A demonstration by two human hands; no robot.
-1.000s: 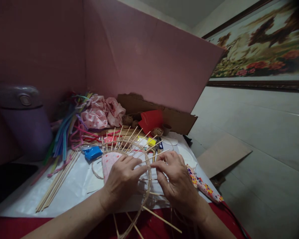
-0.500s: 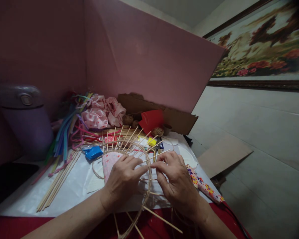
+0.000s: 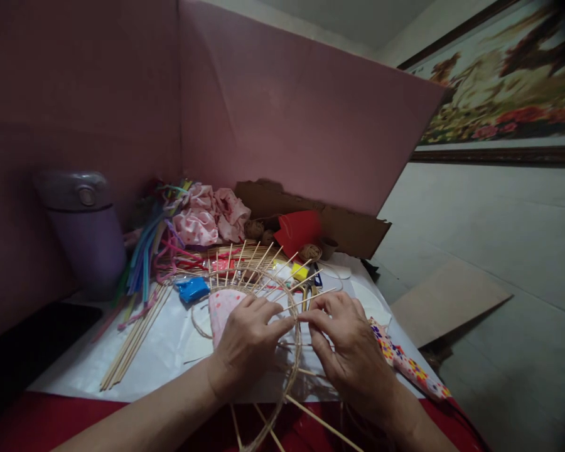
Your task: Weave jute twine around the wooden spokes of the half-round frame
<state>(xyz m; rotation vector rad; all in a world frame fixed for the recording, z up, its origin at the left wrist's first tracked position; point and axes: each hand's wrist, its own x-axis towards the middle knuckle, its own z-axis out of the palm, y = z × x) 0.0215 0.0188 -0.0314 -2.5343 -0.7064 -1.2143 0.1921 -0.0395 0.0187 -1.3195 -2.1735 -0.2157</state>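
Note:
A round frame of thin wooden sticks with twine rings [image 3: 294,370] stands in front of me, its sticks fanning outward. My left hand [image 3: 252,336] pinches the twine ring at its right side, over a pink spotted cloth piece [image 3: 223,309] at the frame's centre. From the outer side my right hand [image 3: 343,336] meets it, thumb and forefinger pinched close to the ring beside a stick. Between those fingertips a strand of twine seems to run, though it is too fine to be sure. Loose twine hangs below my right hand.
Left stand a lilac tumbler [image 3: 82,232], pipe cleaners [image 3: 144,251] and loose sticks [image 3: 134,339]. Behind are pink fabric [image 3: 207,216], a blue packet [image 3: 191,289], scissors [image 3: 307,295], red paper [image 3: 299,229] and a twine ball [image 3: 309,252]. A flower-patterned tool with a cord [image 3: 412,364] lies right.
The whole view has shifted, so things appear farther right. Both hands keep their grip at the same part of the ring, with hardly any change in finger position.

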